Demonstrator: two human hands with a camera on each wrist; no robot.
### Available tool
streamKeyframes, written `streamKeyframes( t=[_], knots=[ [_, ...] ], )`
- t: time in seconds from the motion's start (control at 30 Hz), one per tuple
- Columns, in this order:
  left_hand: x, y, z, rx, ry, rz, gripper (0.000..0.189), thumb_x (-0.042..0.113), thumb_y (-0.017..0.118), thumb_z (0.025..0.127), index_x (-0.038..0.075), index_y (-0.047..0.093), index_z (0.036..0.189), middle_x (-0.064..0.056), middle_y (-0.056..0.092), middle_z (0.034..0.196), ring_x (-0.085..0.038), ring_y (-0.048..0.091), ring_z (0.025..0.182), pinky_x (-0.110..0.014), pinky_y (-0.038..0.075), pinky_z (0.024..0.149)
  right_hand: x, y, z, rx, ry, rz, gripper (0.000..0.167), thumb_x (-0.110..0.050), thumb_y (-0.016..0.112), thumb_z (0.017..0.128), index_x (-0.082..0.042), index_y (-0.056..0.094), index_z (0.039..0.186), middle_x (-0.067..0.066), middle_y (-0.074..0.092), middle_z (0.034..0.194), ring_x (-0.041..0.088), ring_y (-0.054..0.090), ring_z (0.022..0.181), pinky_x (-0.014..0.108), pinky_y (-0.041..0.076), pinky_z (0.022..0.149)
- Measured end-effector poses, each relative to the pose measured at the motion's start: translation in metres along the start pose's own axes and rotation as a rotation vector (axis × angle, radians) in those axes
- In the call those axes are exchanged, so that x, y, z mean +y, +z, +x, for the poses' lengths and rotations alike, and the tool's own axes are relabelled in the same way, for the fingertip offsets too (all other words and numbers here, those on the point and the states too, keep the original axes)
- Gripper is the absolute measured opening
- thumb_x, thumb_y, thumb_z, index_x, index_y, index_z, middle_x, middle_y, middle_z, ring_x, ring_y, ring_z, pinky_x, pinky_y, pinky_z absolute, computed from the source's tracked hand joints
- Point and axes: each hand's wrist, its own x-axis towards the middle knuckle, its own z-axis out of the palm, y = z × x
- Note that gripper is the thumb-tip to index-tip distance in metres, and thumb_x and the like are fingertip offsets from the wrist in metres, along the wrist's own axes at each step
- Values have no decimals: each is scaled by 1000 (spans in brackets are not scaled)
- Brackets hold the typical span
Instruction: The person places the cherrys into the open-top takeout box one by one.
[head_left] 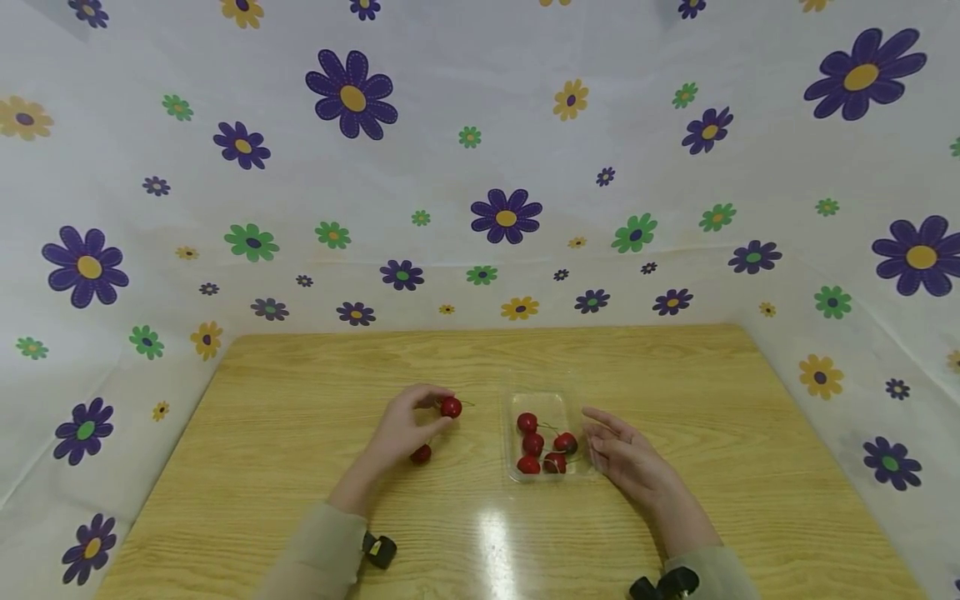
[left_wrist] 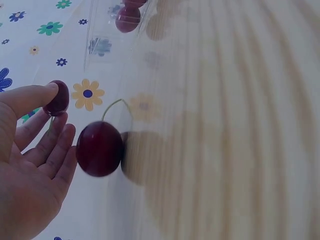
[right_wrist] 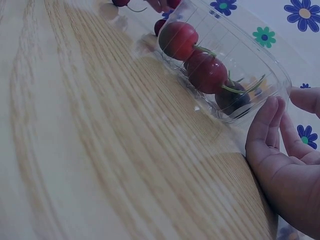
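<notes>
My left hand (head_left: pixel 405 425) pinches a dark red cherry (head_left: pixel 452 407) with a thin green stem between thumb and fingers, over the table left of centre. Close below that hand lies another cherry (head_left: pixel 422 455), partly covered by the wrist; in the left wrist view this loose cherry (left_wrist: pixel 100 149) shows whole with its stem. A clear plastic container (head_left: pixel 547 407) holds several cherries (head_left: pixel 532 443) in its nearer half. Beside its right wall is my right hand (head_left: pixel 630 458), fingers loosely extended. In the right wrist view, fingertips of the right hand (right_wrist: pixel 290 155) are right at the container's rim.
The wooden table (head_left: pixel 660 375) carries everything. A white cloth (head_left: pixel 420 175) with printed flowers surrounds it at the back and both sides. Black wrist cameras (head_left: pixel 380 550) sit at both sleeves.
</notes>
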Motion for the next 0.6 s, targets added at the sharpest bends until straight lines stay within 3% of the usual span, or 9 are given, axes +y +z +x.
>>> streamKeyframes(
  t=[0.3, 0.6],
  knots=[
    [11, 12, 4, -16, 20, -43, 36, 2, 81, 92, 4, 72, 127, -14, 73, 120, -30, 70, 110, -51, 58, 103, 0, 1, 0, 3, -3, -1, 52, 9, 39, 109, -25, 63, 140, -6, 67, 123, 3, 67, 108, 19, 57, 96],
    [21, 24, 9, -39, 48, -25, 35, 3, 81, 92, 5, 73, 125, -13, 74, 120, -31, 69, 111, -53, 57, 104, -2, 1, -1, 7, 3, -3, 51, 9, 40, 109, -25, 63, 139, -6, 67, 123, 3, 67, 108, 19, 57, 95]
  ],
)
